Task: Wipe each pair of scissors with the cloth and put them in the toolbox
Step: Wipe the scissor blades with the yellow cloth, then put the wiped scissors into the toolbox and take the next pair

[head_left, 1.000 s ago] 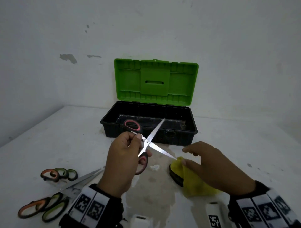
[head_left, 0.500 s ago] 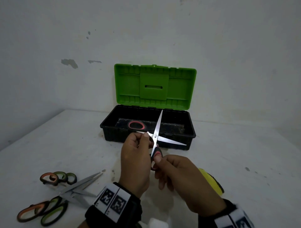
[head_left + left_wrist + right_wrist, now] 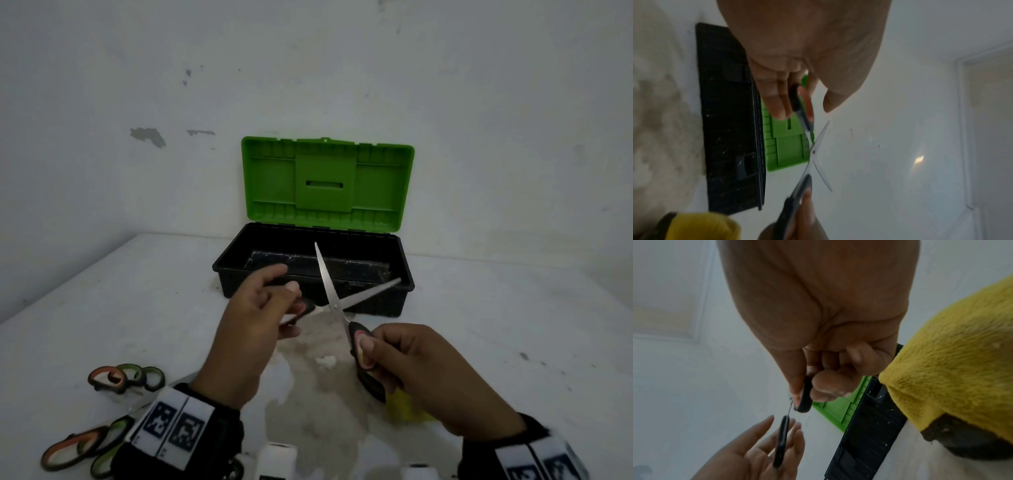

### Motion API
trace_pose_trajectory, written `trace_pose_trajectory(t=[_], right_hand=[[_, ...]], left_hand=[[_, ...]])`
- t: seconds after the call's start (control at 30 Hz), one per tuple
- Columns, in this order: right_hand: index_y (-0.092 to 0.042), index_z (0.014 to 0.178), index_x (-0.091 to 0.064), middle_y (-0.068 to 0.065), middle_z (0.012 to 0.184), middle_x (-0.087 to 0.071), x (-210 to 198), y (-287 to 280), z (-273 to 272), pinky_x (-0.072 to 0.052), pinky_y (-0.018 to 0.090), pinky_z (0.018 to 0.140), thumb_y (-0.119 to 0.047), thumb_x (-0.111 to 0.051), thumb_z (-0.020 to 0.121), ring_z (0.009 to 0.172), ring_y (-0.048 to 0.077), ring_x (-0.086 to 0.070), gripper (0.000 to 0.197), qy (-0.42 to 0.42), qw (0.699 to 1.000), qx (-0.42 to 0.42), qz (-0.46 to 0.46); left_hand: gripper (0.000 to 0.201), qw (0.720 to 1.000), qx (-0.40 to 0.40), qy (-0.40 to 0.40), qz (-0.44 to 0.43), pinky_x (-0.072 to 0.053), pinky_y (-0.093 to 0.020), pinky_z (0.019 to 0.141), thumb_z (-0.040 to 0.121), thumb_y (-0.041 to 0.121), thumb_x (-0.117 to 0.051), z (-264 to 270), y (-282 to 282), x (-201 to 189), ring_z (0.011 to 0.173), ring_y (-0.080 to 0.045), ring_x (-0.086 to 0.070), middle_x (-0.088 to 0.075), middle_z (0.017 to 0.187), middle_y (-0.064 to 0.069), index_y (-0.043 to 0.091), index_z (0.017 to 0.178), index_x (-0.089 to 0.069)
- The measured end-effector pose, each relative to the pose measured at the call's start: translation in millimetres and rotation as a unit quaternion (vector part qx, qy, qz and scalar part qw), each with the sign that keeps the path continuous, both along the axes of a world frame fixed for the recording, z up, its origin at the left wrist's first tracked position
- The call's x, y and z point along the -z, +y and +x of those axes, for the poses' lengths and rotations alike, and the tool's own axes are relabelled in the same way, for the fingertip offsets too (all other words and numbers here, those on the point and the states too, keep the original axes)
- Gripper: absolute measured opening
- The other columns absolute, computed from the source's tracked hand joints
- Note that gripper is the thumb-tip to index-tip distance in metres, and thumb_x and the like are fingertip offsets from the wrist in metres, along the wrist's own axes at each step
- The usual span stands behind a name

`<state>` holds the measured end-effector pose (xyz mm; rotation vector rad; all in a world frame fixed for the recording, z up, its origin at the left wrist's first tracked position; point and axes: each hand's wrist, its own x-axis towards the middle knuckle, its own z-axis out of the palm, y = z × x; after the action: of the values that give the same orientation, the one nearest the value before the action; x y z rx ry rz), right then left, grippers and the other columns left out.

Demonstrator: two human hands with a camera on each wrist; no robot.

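A pair of black-and-red scissors hangs in the air just in front of the toolbox, its blades spread wide in an X. My right hand pinches the near handle between thumb and fingers. My left hand has straightened fingers, and the other handle lies against them without being gripped. The black toolbox stands with its green lid upright against the wall; I see nothing inside it. The yellow cloth lies on the table under my right wrist, draped over a dark object.
Two more pairs of scissors with orange-and-green handles lie at the table's near left, one behind the other, partly hidden by my left wrist. A stained patch marks the white table between my hands. The wall stands close behind the toolbox.
My right hand left the cloth and took the scissors' near handle. My left fingers loosened from their grip. The blades swung wider and the scissors moved right, toward the toolbox.
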<state>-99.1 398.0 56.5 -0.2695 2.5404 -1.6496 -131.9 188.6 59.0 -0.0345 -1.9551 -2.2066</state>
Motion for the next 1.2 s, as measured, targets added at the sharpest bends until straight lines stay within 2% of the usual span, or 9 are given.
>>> trace_pose_trajectory(t=[0.17,0.3,0.47,0.57,0.67,0.77,0.93,1.07,1.2], right_hand=[[-0.014,0.069,-0.068,-0.003,0.053,-0.057,-7,-1,1,-0.037,0.014,0.047,-0.029,-0.057,0.096,0.046,0.011,-0.048,0.033,0.001,0.998,0.036,-0.06],[-0.015,0.069,-0.071,0.003,0.06,-0.063,-5,-10,0,-0.039,0.018,0.047,-0.032,-0.058,0.095,0.048,0.013,-0.05,0.033,0.008,0.994,0.053,-0.095],[-0.021,0.076,-0.074,0.006,0.068,-0.068,-2,-20,0,-0.042,0.024,0.049,-0.032,-0.057,0.095,0.052,0.016,-0.054,0.027,0.025,0.992,0.062,-0.11],[-0.023,0.082,-0.075,0.011,0.06,-0.065,0,-23,-1,-0.043,0.028,0.05,-0.029,-0.058,0.095,0.049,0.02,-0.049,0.022,0.061,0.987,0.094,-0.118],[-0.025,0.085,-0.074,0.007,0.058,-0.065,1,-29,-2,-0.045,0.021,0.051,-0.029,-0.06,0.093,0.048,0.012,-0.053,0.016,0.07,0.987,0.091,-0.11],[-0.02,0.079,-0.073,0.006,0.054,-0.063,6,-40,-2,-0.039,0.016,0.044,-0.029,-0.061,0.093,0.042,0.008,-0.048,0.02,0.069,0.986,0.097,-0.119],[-0.013,0.072,-0.071,0.006,0.049,-0.059,13,-63,1,-0.041,0.022,0.046,-0.024,-0.066,0.091,0.043,0.011,-0.048,0.022,0.081,0.973,0.115,-0.183],[-0.021,0.076,-0.073,0.006,0.055,-0.063,7,-80,-2,-0.045,0.021,0.048,-0.025,-0.064,0.092,0.047,0.009,-0.052,0.018,0.097,0.982,0.071,-0.148],[-0.01,0.087,-0.072,0.01,0.071,-0.07,-2,-98,-15,-0.051,0.025,0.057,-0.017,-0.063,0.092,0.059,0.015,-0.061,0.013,0.032,0.981,0.013,-0.191]], left_hand=[[0.017,0.993,0.059,0.016,-0.105,-0.056,-0.027,0.055,0.095,0.016,-0.06,5,-3,0,0.067,-0.016,-0.068,-0.073,0.076,-0.008,0.011,0.087,-0.073],[0.011,0.99,0.088,0.012,-0.11,-0.056,-0.03,0.059,0.092,0.016,-0.064,10,0,5,0.074,-0.016,-0.071,-0.075,0.082,-0.006,0.014,0.095,-0.074],[0.014,0.992,0.039,0.029,-0.12,-0.057,-0.028,0.056,0.088,0.011,-0.068,8,-4,10,0.073,-0.015,-0.071,-0.076,0.08,-0.001,0.02,0.097,-0.075],[0.012,0.991,0.015,0.039,-0.124,-0.056,-0.025,0.055,0.088,0.012,-0.069,9,-8,11,0.071,-0.014,-0.071,-0.076,0.078,-0.001,0.02,0.095,-0.074],[0.01,0.993,0.008,0.032,-0.115,-0.054,-0.023,0.053,0.088,0.012,-0.069,11,-7,12,0.068,-0.012,-0.07,-0.075,0.077,-0.001,0.019,0.092,-0.075],[0.006,0.995,0.008,0.02,-0.093,-0.051,-0.021,0.051,0.089,0.013,-0.068,13,-7,15,0.065,-0.01,-0.068,-0.074,0.075,-0.002,0.016,0.091,-0.073],[0.006,0.998,0.002,-0.015,-0.056,-0.048,-0.021,0.048,0.092,0.014,-0.065,20,-6,22,0.062,-0.01,-0.068,-0.073,0.071,0.001,0.013,0.088,-0.07],[0.008,0.998,-0.029,-0.025,-0.059,-0.05,-0.022,0.048,0.093,0.016,-0.062,26,-22,18,0.064,-0.013,-0.07,-0.074,0.075,-0.001,0.014,0.091,-0.07],[0.013,0.995,-0.046,-0.014,-0.091,-0.058,-0.028,0.053,0.089,0.02,-0.067,36,-52,5,0.073,-0.013,-0.073,-0.076,0.083,0.001,0.021,0.102,-0.071]])
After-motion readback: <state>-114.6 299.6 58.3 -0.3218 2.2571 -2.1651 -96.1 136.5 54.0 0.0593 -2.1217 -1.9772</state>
